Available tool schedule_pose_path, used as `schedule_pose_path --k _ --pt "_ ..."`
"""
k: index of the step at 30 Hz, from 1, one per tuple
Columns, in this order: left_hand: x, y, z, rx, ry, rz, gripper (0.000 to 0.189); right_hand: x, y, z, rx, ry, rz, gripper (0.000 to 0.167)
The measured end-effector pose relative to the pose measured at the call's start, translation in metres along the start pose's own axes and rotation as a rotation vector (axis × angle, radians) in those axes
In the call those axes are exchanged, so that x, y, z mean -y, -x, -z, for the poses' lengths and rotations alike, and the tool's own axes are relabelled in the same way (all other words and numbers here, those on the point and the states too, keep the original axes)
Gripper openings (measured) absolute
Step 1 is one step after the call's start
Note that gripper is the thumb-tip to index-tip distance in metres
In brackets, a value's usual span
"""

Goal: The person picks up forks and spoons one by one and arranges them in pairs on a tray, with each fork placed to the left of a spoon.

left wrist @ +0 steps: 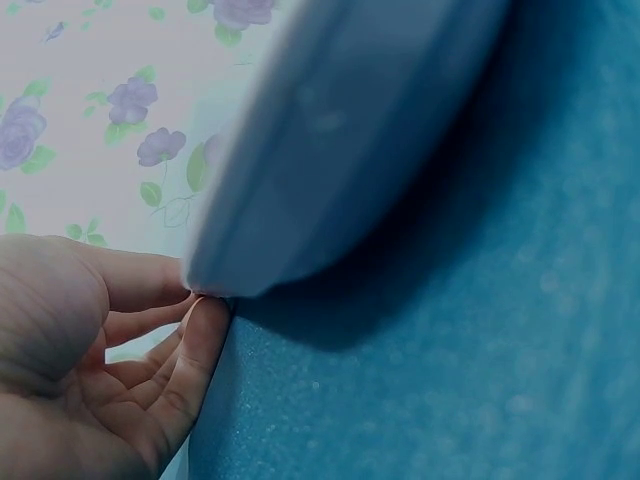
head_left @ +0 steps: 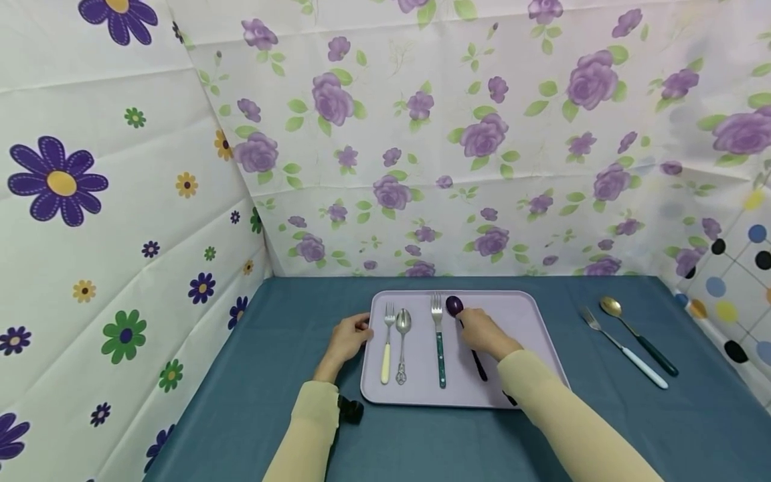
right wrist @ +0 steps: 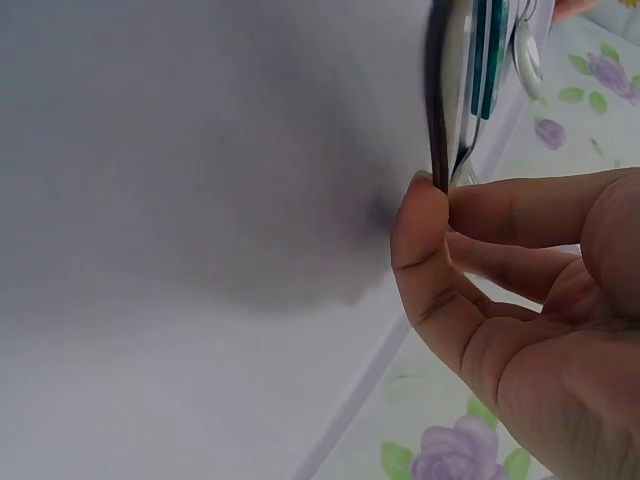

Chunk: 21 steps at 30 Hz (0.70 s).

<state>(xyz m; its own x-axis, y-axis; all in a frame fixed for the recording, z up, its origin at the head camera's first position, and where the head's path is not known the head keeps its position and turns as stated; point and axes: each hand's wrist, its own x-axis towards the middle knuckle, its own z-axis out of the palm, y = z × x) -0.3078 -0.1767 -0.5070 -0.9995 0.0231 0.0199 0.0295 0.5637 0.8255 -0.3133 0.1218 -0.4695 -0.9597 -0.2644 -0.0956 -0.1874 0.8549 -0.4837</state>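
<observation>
A dark purple-black spoon (head_left: 454,306) lies over the right half of the lilac tray (head_left: 512,308). My right hand (head_left: 482,331) pinches its handle (right wrist: 437,110) between thumb and fingers, just below the bowl. At the tray's left rim (left wrist: 225,240), my left hand (head_left: 346,339) holds the edge with thumb and fingertips. Left of the dark spoon, a fork with a green handle (head_left: 440,348) lies on the tray. Farther left are an ornate silver spoon (head_left: 402,335) and a fork with a cream handle (head_left: 386,355).
Right of the tray, a fork with a white handle (head_left: 641,365) and a gold spoon with a green handle (head_left: 653,351) lie on the blue-green tablecloth (head_left: 421,442). Flowered sheets (head_left: 446,154) hang behind and to the left; a dotted one hangs at right.
</observation>
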Motion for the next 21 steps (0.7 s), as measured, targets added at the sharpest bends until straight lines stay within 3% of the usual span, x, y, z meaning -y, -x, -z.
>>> schedule_pose_path --k 12,21 --pt "-0.002 0.001 0.001 -0.002 0.008 0.016 0.045 0.006 -0.004 -0.005 0.021 -0.084 -0.081 0.025" --pt "0.0 0.0 0.0 0.005 0.009 0.013 0.046 0.013 -0.008 -0.008 0.011 -0.089 -0.141 0.015"
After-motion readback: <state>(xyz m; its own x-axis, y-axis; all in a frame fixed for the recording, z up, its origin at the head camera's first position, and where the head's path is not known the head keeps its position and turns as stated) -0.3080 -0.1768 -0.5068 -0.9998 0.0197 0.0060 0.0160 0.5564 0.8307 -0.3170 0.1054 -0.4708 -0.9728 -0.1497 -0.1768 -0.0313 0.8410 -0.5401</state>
